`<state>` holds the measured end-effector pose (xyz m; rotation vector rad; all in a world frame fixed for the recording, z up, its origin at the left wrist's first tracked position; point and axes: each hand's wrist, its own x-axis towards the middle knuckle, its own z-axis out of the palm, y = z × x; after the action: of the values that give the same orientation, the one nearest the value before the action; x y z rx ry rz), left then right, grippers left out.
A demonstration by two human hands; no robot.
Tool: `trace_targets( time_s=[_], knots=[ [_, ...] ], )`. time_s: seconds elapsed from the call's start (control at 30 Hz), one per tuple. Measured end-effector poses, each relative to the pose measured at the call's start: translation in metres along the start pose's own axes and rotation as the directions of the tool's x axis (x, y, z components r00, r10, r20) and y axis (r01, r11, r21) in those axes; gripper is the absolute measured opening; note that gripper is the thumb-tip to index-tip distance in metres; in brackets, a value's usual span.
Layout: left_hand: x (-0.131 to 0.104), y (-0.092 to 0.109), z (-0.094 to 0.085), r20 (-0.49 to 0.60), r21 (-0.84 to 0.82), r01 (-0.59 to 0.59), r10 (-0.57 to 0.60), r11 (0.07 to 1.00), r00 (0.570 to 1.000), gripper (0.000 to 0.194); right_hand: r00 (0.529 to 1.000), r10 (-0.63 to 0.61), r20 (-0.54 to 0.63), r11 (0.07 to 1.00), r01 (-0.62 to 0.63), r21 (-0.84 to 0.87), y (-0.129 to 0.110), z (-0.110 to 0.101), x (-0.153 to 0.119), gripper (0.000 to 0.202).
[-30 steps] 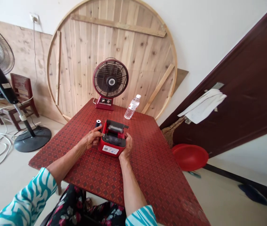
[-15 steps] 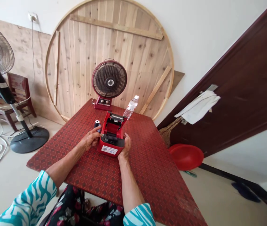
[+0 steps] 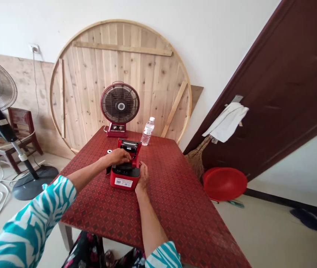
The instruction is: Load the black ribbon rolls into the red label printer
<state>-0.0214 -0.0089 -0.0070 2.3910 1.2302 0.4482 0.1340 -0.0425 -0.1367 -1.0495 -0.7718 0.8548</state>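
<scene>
1. One red device (image 3: pixel 124 181) sits on the table (image 3: pixel 181 208) straight ahead of me, its lid (image 3: pixel 130 145) standing up at the far side, labelled front towards me; its long axis seems to run away from me, though foreshortening leaves that unsure.
2. My left hand (image 3: pixel 121 156) is over the opening, fingers curled, nearer the inside than my other hand; I cannot tell whether it holds anything.
3. My right hand (image 3: pixel 142 179) is half open, laid along the right outer wall, so the device lies just left of that palm.
4. Beyond my left wrist is a white-ended roll (image 3: pixel 109 151), mostly hidden.
5. Farther out stand a water bottle (image 3: pixel 147 131) and a fan (image 3: pixel 120 105).
</scene>
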Motion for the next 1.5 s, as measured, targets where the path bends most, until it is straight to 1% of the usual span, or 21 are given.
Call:
trace_targets(
  time_s=[0.07, 0.1, 0.2, 0.33, 0.4, 0.53, 0.7, 0.77, 0.87, 0.93, 0.97, 1.0, 1.07, 1.1, 1.13, 1.2, 1.23, 1.27, 1.33, 1.43, 1.5],
  knots=[
    [0.014, 0.006, 0.001, 0.167, 0.195, -0.019, -0.014, 0.981, 0.986, 0.022, 1.0, 0.016, -0.007, 1.0, -0.016, 0.018, 0.0, 0.001, 0.001, 0.048],
    [0.018, 0.008, 0.003, 0.213, 0.257, -0.028, -0.029, 0.966, 0.977, 0.022, 1.0, 0.023, -0.009, 0.999, -0.023, 0.025, 0.001, 0.001, 0.001, 0.048],
    [0.026, 0.012, 0.005, 0.248, 0.331, -0.024, -0.063, 0.943, 0.967, 0.023, 0.999, 0.038, -0.003, 0.998, -0.038, 0.044, 0.002, 0.002, 0.002, 0.047],
    [0.027, 0.015, 0.006, 0.283, 0.383, -0.02, -0.097, 0.923, 0.954, 0.021, 1.0, 0.017, -0.012, 0.999, -0.016, 0.04, 0.007, 0.002, 0.005, 0.046],
    [0.026, 0.017, 0.005, 0.279, 0.402, -0.011, -0.111, 0.915, 0.954, 0.024, 1.0, 0.012, -0.011, 0.999, -0.012, 0.034, 0.008, 0.001, 0.006, 0.046],
    [0.019, 0.025, 0.004, 0.207, 0.446, 0.031, -0.137, 0.895, 0.969, 0.033, 1.0, 0.0, -0.004, 1.0, 0.0, 0.011, 0.009, 0.0, 0.006, 0.047],
    [0.012, 0.033, 0.004, 0.132, 0.496, 0.078, -0.165, 0.865, 0.977, 0.035, 1.0, -0.003, 0.007, 1.0, 0.003, -0.01, 0.005, -0.001, 0.004, 0.048],
    [0.013, 0.033, 0.003, 0.101, 0.51, 0.08, -0.152, 0.856, 0.983, 0.039, 1.0, 0.004, 0.0, 1.0, -0.004, -0.002, 0.003, -0.001, 0.003, 0.048],
    [0.013, 0.03, 0.002, 0.093, 0.498, 0.029, -0.086, 0.867, 0.992, 0.041, 1.0, 0.013, -0.01, 1.0, -0.013, -0.013, 0.0, 0.0, 0.002, 0.047],
    [0.008, 0.027, -0.001, 0.088, 0.458, -0.02, -0.023, 0.889, 0.996, 0.038, 1.0, 0.022, -0.008, 0.999, -0.023, -0.026, 0.0, 0.0, 0.001, 0.049],
    [0.004, 0.026, -0.003, 0.067, 0.424, -0.044, 0.018, 0.904, 0.998, 0.038, 1.0, 0.027, -0.007, 0.999, -0.027, -0.027, 0.0, 0.0, 0.001, 0.049],
    [-0.002, 0.023, -0.007, 0.028, 0.379, -0.067, 0.061, 0.923, 0.998, 0.037, 1.0, 0.03, -0.008, 0.999, -0.03, -0.025, 0.0, 0.0, 0.001, 0.049],
    [-0.016, 0.016, -0.017, -0.1, 0.243, -0.09, 0.117, 0.966, 0.988, 0.037, 1.0, 0.023, -0.005, 1.0, -0.023, -0.02, 0.0, 0.0, 0.001, 0.048],
    [-0.024, 0.009, -0.024, -0.186, 0.15, -0.077, 0.104, 0.986, 0.977, 0.036, 1.0, 0.016, -0.003, 1.0, -0.017, -0.017, -0.001, 0.0, 0.001, 0.047],
    [-0.032, 0.001, -0.03, -0.269, 0.039, -0.045, 0.054, 0.998, 0.962, 0.036, 1.0, 0.011, 0.0, 1.0, -0.011, -0.016, -0.002, -0.001, 0.0, 0.046],
    [-0.047, -0.02, -0.04, -0.405, -0.151, 0.034, -0.093, 0.988, 0.909, 0.035, 1.0, 0.012, 0.008, 1.0, -0.012, -0.022, -0.005, -0.001, -0.001, 0.045],
    [-0.053, -0.032, -0.042, -0.446, -0.233, 0.074, -0.175, 0.97, 0.878, 0.036, 1.0, 0.02, 0.008, 0.999, -0.02, -0.026, -0.007, -0.001, -0.002, 0.045],
    [-0.058, -0.044, -0.041, -0.459, -0.311, 0.106, -0.246, 0.945, 0.854, 0.036, 1.0, 0.031, 0.006, 0.999, -0.03, -0.031, -0.008, -0.001, -0.002, 0.046],
    [-0.066, -0.068, -0.033, -0.429, -0.436, 0.137, -0.339, 0.89, 0.837, 0.035, 0.999, 0.049, 0.004, 0.998, -0.048, -0.042, -0.01, -0.001, -0.003, 0.048],
    [-0.074, -0.094, -0.008, -0.356, -0.48, 0.204, -0.402, 0.853, 0.844, 0.034, 0.998, 0.063, -0.003, 0.997, -0.063, -0.036, -0.012, -0.001, -0.004, 0.049],
    [-0.077, -0.104, 0.005, -0.318, -0.497, 0.231, -0.423, 0.837, 0.848, 0.036, 0.998, 0.064, -0.008, 0.998, -0.064, -0.028, -0.012, 0.0, -0.004, 0.047]
  ],
)
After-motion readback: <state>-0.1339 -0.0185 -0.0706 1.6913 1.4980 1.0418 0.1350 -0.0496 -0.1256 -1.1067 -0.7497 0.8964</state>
